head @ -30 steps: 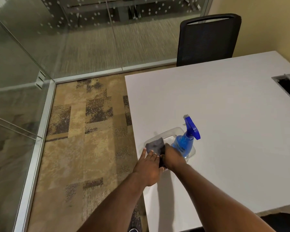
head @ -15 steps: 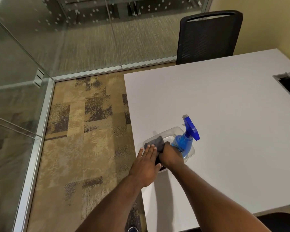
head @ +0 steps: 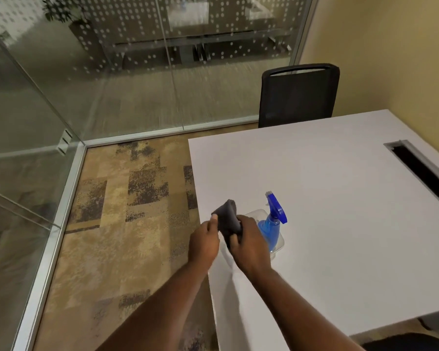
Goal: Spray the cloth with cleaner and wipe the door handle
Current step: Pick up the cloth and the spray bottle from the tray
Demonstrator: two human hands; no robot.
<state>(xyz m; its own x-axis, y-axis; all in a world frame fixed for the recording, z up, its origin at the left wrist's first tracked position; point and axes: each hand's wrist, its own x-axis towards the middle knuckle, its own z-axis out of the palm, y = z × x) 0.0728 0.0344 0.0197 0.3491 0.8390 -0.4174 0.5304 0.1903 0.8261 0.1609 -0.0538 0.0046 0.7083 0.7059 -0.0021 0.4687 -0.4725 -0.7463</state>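
Since half a second ago the cloth has come up out of the clear tray, and we now hold it above the table's near-left corner with both hands. Nearest us, our left hand pinches the cloth's left edge, thumb on top. Our right hand has its fingers curled round the lower right part. The cloth is dark grey and bunched, and its free end rises away from us between the two hands. Just beyond and to the right of the right hand, the blue spray bottle sits in the tray, and no hand touches it. The right hand is clearly the nearer one to it. We judge the next move to be a short reach to the right while the left hand keeps the cloth. The bottle's long axis runs near to far in the picture, base toward us and head at the far end. Its nozzle points away and a little left, and its trigger faces right. We cannot tell whether it stands upright or leans. Farther off are a black chair at the table's far edge and a glass wall. We see no door handle.
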